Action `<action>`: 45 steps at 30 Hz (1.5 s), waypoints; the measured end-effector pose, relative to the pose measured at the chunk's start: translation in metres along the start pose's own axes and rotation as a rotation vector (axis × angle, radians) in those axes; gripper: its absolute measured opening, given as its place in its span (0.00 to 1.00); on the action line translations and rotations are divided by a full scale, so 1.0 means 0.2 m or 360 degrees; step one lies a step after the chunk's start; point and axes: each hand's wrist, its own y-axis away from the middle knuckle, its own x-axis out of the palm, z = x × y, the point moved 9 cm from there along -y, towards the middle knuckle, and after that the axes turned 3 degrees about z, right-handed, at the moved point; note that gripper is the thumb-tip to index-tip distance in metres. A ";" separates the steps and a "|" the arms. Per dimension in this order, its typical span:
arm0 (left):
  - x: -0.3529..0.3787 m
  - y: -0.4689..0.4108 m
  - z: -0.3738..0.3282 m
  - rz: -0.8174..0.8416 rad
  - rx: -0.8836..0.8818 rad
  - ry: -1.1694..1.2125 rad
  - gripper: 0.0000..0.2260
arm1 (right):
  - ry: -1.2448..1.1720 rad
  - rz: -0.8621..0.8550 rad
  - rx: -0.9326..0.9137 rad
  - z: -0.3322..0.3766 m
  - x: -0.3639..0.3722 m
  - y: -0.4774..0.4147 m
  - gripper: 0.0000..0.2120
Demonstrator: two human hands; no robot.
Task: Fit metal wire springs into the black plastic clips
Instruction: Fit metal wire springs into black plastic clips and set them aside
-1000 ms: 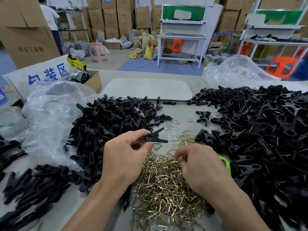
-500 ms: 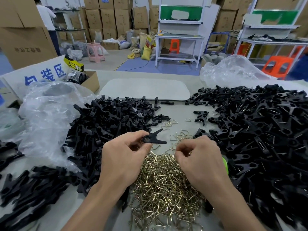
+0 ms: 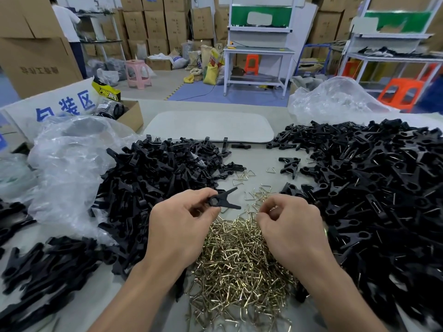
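My left hand (image 3: 178, 226) pinches a black plastic clip (image 3: 224, 200) between thumb and fingers, its two prongs pointing right. Just to its right, my right hand (image 3: 291, 226) is curled above the heap of brass wire springs (image 3: 237, 264), with a wire spring (image 3: 273, 208) glinting between its fingertips. A pile of black clips (image 3: 155, 178) lies behind my left hand. A larger pile of black clips with wires showing (image 3: 374, 188) covers the table on the right.
Clear plastic bags (image 3: 69, 164) lie at the left and far right (image 3: 335, 99). A white board (image 3: 208, 125) lies beyond the piles, a cardboard box (image 3: 129, 113) at its left. More black parts (image 3: 40, 267) lie at the near left. Loose springs (image 3: 247, 176) dot the bare table.
My right hand has lifted off the spring heap and drawn toward the clip, its fingers now pinched. My left hand has kept hold of the clip, almost in place.
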 end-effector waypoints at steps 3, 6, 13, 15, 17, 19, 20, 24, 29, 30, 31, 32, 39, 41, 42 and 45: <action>0.00 0.00 0.00 -0.0004 0.0004 0.0003 0.24 | -0.0105 0.0037 -0.0011 -0.01 0.01 -0.01 0.07; 0.01 0.00 0.01 0.0003 -0.0021 0.0042 0.25 | -0.0271 0.0069 0.0041 -0.03 0.00 -0.02 0.08; 0.00 0.01 -0.02 -0.0005 0.0047 0.0107 0.22 | -0.1385 0.0189 0.0333 -0.05 0.07 -0.01 0.02; 0.01 0.02 -0.03 -0.0008 0.0061 0.0114 0.20 | -0.1500 0.0184 0.0337 -0.04 0.09 -0.01 0.02; 0.01 0.02 -0.04 -0.0010 0.0065 0.0101 0.19 | -0.1544 0.0192 0.0337 -0.03 0.11 -0.01 0.02; 0.02 0.02 -0.04 -0.0012 0.0071 0.0093 0.19 | -0.1546 0.0208 0.0341 -0.03 0.12 0.00 0.04; 0.02 0.02 -0.04 -0.0012 0.0068 0.0094 0.19 | -0.1544 0.0215 0.0343 -0.02 0.13 0.00 0.05; 0.02 0.03 -0.04 -0.0009 0.0048 0.0098 0.19 | -0.1555 0.0246 0.0372 -0.03 0.15 0.01 0.03; 0.04 0.04 -0.07 0.0026 0.0036 0.0144 0.19 | -0.1601 0.0277 0.0405 -0.02 0.16 0.02 0.01; 0.04 0.04 -0.08 0.0036 0.0032 0.0152 0.19 | -0.1612 0.0284 0.0411 -0.01 0.17 0.02 0.01; 0.05 0.04 -0.08 0.0044 0.0031 0.0156 0.19 | -0.1613 0.0288 0.0414 0.00 0.17 0.03 0.01; 0.05 0.04 -0.09 0.0049 0.0033 0.0156 0.19 | -0.1611 0.0289 0.0417 0.00 0.18 0.03 0.01; 0.03 0.03 -0.08 -0.0005 0.0002 0.0168 0.19 | -0.1707 0.0221 0.0446 -0.03 0.15 0.01 0.03; 0.03 0.03 -0.09 0.0009 0.0008 0.0167 0.19 | -0.1696 0.0226 0.0452 -0.04 0.16 0.01 0.03; 0.03 0.03 -0.09 0.0013 0.0012 0.0165 0.19 | -0.1687 0.0227 0.0451 -0.04 0.17 0.01 0.03; 0.03 0.04 -0.09 0.0009 0.0003 0.0154 0.19 | -0.1667 0.0224 0.0441 -0.04 0.18 0.01 0.04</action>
